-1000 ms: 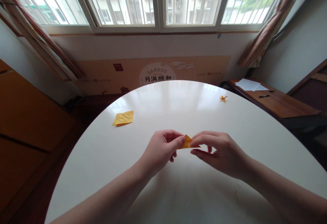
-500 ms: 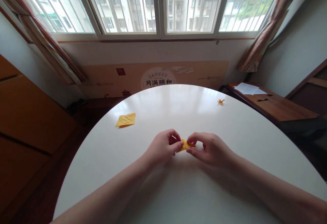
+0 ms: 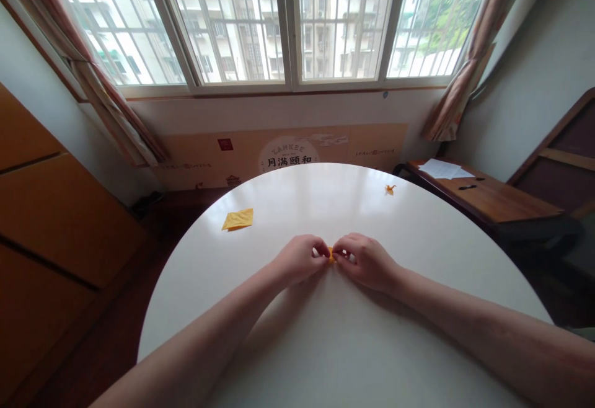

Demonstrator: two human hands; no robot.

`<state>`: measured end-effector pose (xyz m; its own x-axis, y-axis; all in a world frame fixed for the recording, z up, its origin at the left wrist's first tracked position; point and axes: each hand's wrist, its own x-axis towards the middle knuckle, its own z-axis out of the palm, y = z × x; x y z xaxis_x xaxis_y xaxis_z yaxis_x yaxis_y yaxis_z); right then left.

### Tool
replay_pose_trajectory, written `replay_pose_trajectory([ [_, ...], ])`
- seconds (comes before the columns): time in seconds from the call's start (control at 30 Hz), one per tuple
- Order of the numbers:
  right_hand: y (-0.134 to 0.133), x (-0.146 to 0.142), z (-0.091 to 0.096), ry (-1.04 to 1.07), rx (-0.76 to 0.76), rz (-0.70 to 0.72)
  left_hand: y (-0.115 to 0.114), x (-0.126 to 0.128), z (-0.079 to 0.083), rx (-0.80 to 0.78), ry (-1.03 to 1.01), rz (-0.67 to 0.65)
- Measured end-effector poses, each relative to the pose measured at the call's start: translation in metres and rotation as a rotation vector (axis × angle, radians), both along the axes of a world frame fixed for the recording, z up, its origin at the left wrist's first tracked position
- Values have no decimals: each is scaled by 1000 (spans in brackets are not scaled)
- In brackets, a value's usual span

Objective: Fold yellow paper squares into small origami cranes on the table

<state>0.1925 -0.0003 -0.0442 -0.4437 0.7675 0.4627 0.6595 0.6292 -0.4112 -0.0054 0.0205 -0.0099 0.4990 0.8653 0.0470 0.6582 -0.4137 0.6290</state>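
Note:
Between my two hands is a small piece of folded yellow paper [image 3: 331, 255], over the middle of the white round table [image 3: 297, 346]. My left hand [image 3: 303, 259] pinches its left side between thumb and forefinger. The right side is pinched by the thumb and fingers of my right hand [image 3: 365, 260]. Fingertips cover most of the paper, so its folded shape is largely hidden. Toward the far left of the table lies a creased yellow paper sheet [image 3: 238, 219]. A small orange-yellow origami crane [image 3: 390, 190] sits at the far right.
Beyond the table's right edge stands a brown wooden desk [image 3: 502, 200] with white paper sheets [image 3: 445, 168] and a dark pen-like object [image 3: 467, 187]. Wooden cabinets [image 3: 56, 209] rise on the left. A printed cardboard panel [image 3: 372, 141] leans below the barred windows.
My hands have come closer together, and less of the folded yellow paper shows between the fingers. The camera view has shifted slightly upward, with the scene sitting lower.

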Motion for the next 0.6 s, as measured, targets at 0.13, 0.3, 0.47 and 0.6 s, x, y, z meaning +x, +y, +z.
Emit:
replay_pose_trajectory([
  [0.13, -2, 4, 1, -23, 8, 46, 1, 1, 1, 89, 59, -86],
  [0.3, 1, 11, -3, -83, 8, 116, 8, -8, -5, 187, 112, -234],
  [0.47, 7, 14, -6, -82, -13, 139, 16, -16, -13, 365, 187, -350],
  [0.6, 11, 13, -5, -69, -9, 157, 21, -17, -15, 357, 233, -333],
])
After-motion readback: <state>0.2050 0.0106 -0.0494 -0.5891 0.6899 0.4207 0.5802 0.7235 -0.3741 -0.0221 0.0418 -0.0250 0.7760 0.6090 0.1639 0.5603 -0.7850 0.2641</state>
